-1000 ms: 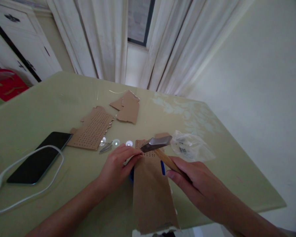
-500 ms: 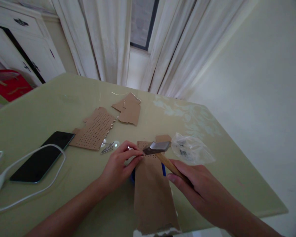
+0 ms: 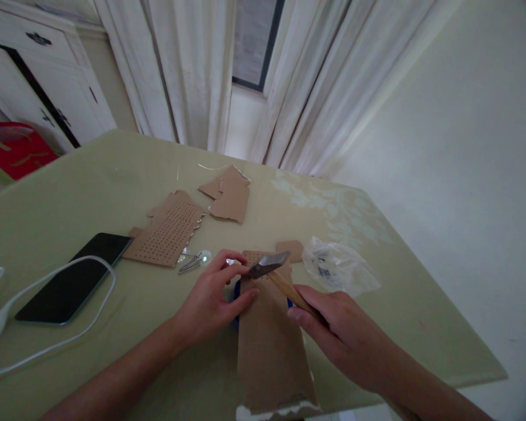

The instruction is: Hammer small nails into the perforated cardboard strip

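Note:
My right hand [image 3: 337, 333] is closed round the wooden handle of a small hammer [image 3: 269, 264], whose metal head rests low over the dotted far end of a long brown cardboard strip [image 3: 269, 345]. My left hand [image 3: 213, 295] lies at the strip's left edge, thumb pressed on the cardboard, fingertips pinched close to the hammer head; what they pinch is too small to make out. Something blue [image 3: 235, 289] shows under the strip. A few nails [image 3: 189, 264] lie just left of my left hand.
A perforated cardboard piece [image 3: 169, 231], torn cardboard scraps [image 3: 228, 196], a black phone [image 3: 72, 278] with a white cable [image 3: 39, 351] and a clear plastic bag [image 3: 337, 266] lie on the green table [image 3: 92, 187]. The table's edge runs along the right. Curtains hang behind.
The hammer head has come down and slightly left onto the strip's dotted end. My left thumb has shifted onto the cardboard.

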The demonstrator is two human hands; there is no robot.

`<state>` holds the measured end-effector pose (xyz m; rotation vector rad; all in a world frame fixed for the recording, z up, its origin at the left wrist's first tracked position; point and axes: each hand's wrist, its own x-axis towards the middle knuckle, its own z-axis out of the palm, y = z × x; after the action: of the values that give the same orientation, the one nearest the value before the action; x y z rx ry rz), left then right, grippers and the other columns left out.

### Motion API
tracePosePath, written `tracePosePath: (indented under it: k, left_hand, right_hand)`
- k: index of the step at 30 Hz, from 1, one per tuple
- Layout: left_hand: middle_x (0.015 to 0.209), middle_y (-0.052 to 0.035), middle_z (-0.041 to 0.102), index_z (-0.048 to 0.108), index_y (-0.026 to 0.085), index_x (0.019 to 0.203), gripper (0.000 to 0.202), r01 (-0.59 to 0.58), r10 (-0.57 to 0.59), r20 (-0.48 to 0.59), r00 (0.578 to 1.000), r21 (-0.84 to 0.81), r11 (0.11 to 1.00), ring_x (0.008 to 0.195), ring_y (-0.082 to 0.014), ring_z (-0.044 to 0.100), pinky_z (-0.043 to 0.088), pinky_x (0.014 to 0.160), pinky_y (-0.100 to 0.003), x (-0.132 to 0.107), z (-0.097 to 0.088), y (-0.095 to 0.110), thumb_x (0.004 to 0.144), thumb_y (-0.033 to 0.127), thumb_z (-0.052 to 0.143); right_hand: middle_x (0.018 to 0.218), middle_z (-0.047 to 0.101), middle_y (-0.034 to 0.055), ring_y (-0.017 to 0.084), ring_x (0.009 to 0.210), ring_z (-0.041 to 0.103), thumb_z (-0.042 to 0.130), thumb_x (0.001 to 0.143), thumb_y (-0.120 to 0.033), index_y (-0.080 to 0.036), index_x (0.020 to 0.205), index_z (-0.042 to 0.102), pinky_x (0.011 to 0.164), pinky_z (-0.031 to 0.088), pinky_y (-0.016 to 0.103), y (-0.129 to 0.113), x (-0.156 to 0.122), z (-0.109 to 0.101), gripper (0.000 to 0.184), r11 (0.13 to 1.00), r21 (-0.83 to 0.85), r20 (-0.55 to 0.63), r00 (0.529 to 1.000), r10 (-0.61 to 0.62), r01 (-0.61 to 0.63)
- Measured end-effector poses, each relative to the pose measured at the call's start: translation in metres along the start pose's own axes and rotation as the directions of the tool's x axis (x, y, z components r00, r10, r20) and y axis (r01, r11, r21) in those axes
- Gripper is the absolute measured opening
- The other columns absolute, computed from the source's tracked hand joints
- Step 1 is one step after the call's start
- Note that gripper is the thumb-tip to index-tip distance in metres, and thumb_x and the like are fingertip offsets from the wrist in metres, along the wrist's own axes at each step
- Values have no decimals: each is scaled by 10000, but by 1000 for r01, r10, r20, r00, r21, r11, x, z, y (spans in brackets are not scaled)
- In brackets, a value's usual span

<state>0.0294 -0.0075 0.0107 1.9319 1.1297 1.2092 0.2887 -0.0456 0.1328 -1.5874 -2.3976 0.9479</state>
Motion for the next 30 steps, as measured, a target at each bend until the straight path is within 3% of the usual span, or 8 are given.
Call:
tracePosePath:
  k: [4,8,18,27,30]
  left_hand:
    - [1329,-105,689,767,250,1256,336,41,-41,38,998,3,999,1159,-257,734,641,868,-342,-1,-1,0,928,280,831]
    - [1368,-108,672,722,255,1381,488,73,-73,42,996,19,997,1078,-244,715,621,770,-318,0,-2,0,910,295,844]
    - [1370,-91,660,715,264,1390,504,97,-96,26,995,-27,995,797,-147,610,586,716,-287,0,1,-1,906,318,845]
    - [1372,-90,644,698,267,1405,497,114,-112,45,993,-31,993,797,-147,602,584,734,-298,-2,0,0,923,290,817]
    - [1405,-97,639,683,286,1441,548,124,-120,76,990,-51,991,831,-152,608,577,744,-292,-2,-3,0,919,326,846]
  right_hand:
    - [787,668,-6,177,692,609,504,1163,-403,-225,1016,648,673,367,311,0,2,3,272,1000,-15,2,1000,14,-14]
    - [805,678,1,184,722,625,484,1169,-416,-226,997,633,702,398,311,3,3,4,296,1000,20,-29,1000,3,-2]
    - [745,652,-9,170,657,593,505,1154,-381,-221,979,636,651,366,295,9,7,15,270,1000,3,-51,999,-1,1]
    - [749,651,-4,170,650,597,510,1145,-377,-207,1016,662,631,375,291,6,6,21,262,998,62,18,1000,12,-14]
    - [722,622,-15,162,649,584,550,1135,-384,-204,951,674,635,386,294,11,8,16,286,994,109,-52,999,-7,13]
